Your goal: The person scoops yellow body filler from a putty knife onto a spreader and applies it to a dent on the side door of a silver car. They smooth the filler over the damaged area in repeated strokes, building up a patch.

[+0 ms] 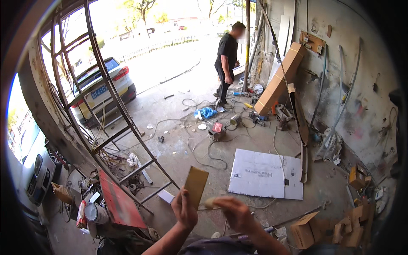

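Note:
My left hand is closed around the lower end of a flat, rectangular, yellow-brown piece, held upright and tilted slightly right. What it is made of I cannot tell. Just to its right, my right hand is smeared by motion, its fingers pointing left toward the piece. At those fingertips shows a small, rounded tan thing, too blurred to name. It appears pinched there, close to the lower right edge of the rectangular piece.
A metal ladder leans at left beside a red panel and a paint bucket. Flattened cardboard, cables and power tools litter the floor. A person stands near the opening; a white car is outside.

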The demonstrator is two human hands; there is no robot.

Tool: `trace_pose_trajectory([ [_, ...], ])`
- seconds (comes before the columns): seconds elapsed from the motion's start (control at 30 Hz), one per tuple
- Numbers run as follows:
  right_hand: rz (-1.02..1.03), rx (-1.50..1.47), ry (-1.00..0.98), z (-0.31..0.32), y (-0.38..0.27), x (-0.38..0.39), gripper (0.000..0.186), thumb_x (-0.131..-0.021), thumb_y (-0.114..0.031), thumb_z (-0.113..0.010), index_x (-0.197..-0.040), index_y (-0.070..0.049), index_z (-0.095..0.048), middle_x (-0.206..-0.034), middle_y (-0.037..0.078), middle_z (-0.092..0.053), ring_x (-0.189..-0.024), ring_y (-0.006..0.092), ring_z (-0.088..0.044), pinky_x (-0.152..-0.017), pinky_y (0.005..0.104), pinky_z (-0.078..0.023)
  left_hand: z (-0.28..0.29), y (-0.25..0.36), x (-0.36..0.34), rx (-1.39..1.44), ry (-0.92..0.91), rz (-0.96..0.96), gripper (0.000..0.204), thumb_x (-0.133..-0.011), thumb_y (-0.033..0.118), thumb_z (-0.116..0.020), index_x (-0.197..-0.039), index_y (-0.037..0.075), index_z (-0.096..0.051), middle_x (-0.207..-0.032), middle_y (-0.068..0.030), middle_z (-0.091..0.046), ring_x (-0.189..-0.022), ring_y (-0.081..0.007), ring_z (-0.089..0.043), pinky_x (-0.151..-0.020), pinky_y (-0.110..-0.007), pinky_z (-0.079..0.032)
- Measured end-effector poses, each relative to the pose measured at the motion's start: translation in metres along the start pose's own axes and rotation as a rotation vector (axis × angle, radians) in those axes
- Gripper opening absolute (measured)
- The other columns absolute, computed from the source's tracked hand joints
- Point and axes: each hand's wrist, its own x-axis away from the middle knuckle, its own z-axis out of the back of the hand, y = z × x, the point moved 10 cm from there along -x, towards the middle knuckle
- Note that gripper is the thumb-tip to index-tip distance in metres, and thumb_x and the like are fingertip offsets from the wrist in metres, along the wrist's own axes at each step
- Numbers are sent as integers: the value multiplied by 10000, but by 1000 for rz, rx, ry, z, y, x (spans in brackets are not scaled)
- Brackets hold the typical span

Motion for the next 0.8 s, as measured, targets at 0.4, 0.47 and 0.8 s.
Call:
trace_pose_trajectory([
  [0.4,-104,-65,66,12,16,-4,476,-1119,20,-624,-1583,-77,-674,-1403,209,-753,-1225,357,-771,-1034,421,-621,-22,-51,39,696,-167,580,449,-1210,356,-533,-1297,-54,-695,-1250,-171,-769,-1152,-284,-760,-1090,-462,-577],
  [0.47,-41,115,45,17,12,-7,495,-1039,93,-645,-1521,-8,-700,-1341,220,-771,-1222,370,-766,-1048,414,-601,-12,-49,34,662,-152,557,452,-1213,361,-534,-1298,-53,-695,-1257,-173,-769,-1152,-282,-761,-1079,-457,-585],
  [0.8,114,470,89,-26,-23,-8,617,-949,-87,-754,-1550,-226,-747,-1583,191,-575,-1478,405,-527,-1277,562,-408,-5,-36,28,350,35,365,462,-1237,395,-531,-1130,-16,-714,-1029,-93,-750,-963,-141,-686,-881,-307,-548],
])
